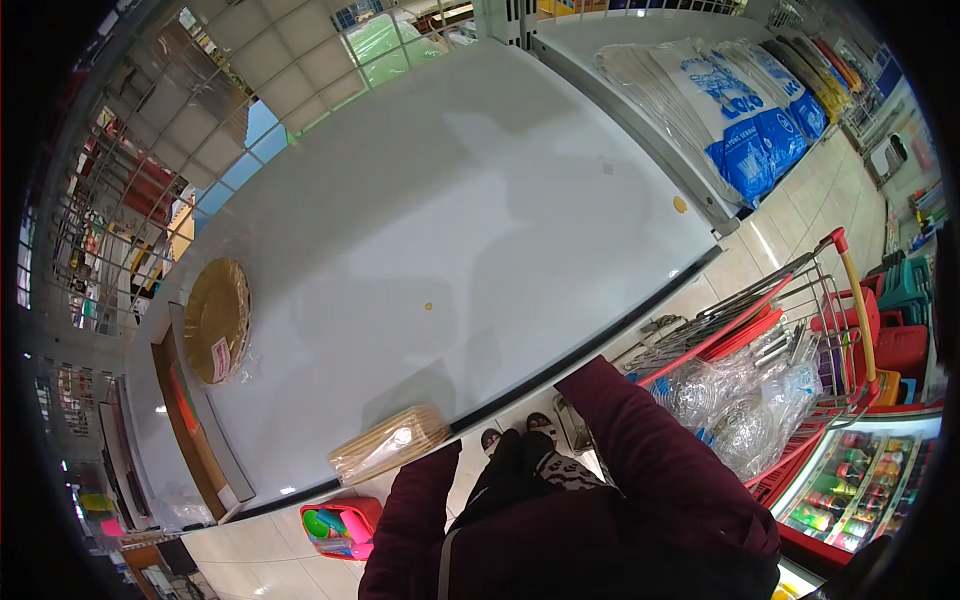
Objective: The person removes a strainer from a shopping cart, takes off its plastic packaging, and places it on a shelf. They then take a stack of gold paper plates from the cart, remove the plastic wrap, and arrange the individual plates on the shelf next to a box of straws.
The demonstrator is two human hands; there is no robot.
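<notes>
Both of my arms reach toward the shelf's front edge in dark maroon sleeves. My left sleeve (425, 485) ends right beside a clear-wrapped pack of tan, ridged pieces (390, 446), which lies at the front edge of the white shelf (500, 200). No fingers show at that cuff, so a hold on the pack cannot be made out. My right sleeve (640, 425) ends at the shelf's dark edge strip, between the shelf and the trolley, and no hand shows there either. Farther left on the shelf, a wrapped stack of round gold trays (218, 320) bears a white label.
A red shopping trolley (765, 400) with plastic-wrapped goods stands at my right. On the floor at left sits a red basket (342, 525) with colourful items. Blue-and-white bags (755, 120) lie on the neighbouring shelf. A wire grid (230, 90) borders the back. A drinks cooler (860, 480) stands lower right.
</notes>
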